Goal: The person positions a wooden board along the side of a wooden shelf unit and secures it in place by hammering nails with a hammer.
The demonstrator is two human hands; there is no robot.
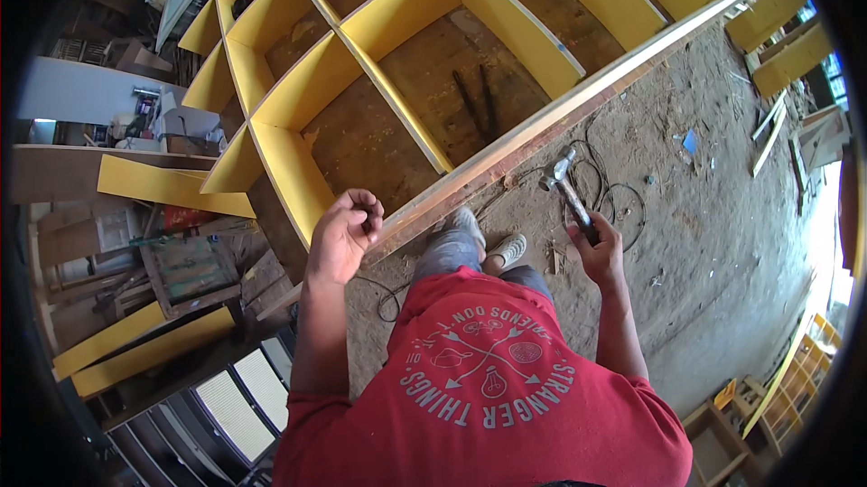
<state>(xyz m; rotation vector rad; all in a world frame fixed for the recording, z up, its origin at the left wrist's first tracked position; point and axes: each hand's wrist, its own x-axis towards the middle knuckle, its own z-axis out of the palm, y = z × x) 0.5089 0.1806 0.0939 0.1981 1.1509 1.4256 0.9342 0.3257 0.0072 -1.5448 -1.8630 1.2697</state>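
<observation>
My right hand grips a hammer by its dark lower handle. The metal head points up and away from me, over the dirt floor. My left hand is raised with its fingers curled and pinched together; what they hold, if anything, is too small to make out. It hovers by the near left corner of a large yellow grid-shaped wooden frame. A long bare-wood edge board runs along the frame's near side, between my two hands and in front of my feet.
A black cable lies looped on the dirt floor near the hammer. Yellow boards and a cluttered bench stand at the left. Wood scraps lie at the right. Two dark rods rest inside one frame compartment.
</observation>
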